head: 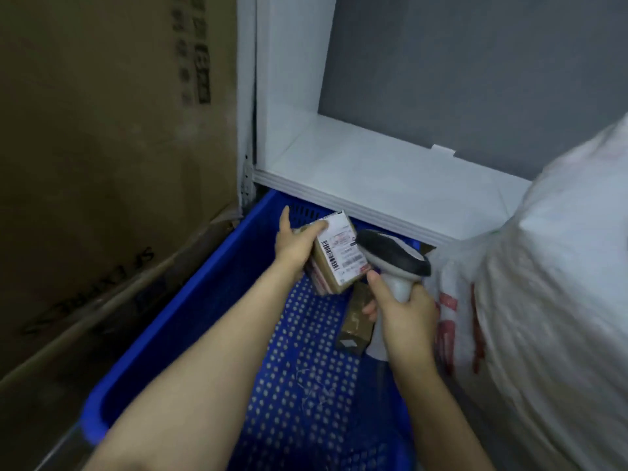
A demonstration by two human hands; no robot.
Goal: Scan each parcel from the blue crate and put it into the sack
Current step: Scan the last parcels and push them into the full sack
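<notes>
The parcel (339,256), a small brown cardboard box with a white printed label and barcodes on its upper face, is held above the far end of the blue crate (190,300), tilted with the label facing up. The left hand (294,243) grips it from the left edge, the thumb curled over the label's corner and the fingers wrapped under. The right hand (404,307) is closed round the pale grey handle of a scanner (394,256), whose dark rounded head sits just beside the label. Two parcels show in all: the held one, and a second parcel (355,321), a smaller brown box lying on the crate floor next to the right hand. There is one crate, of hard plastic with a perforated floor and slotted walls. One sack (550,300), white, woven and bulging with blurred red print, stands touching the crate's right side. A smooth white shelf (373,171) overhangs the crate's far end, and large cardboard boxes (102,130) rise on the left.
</notes>
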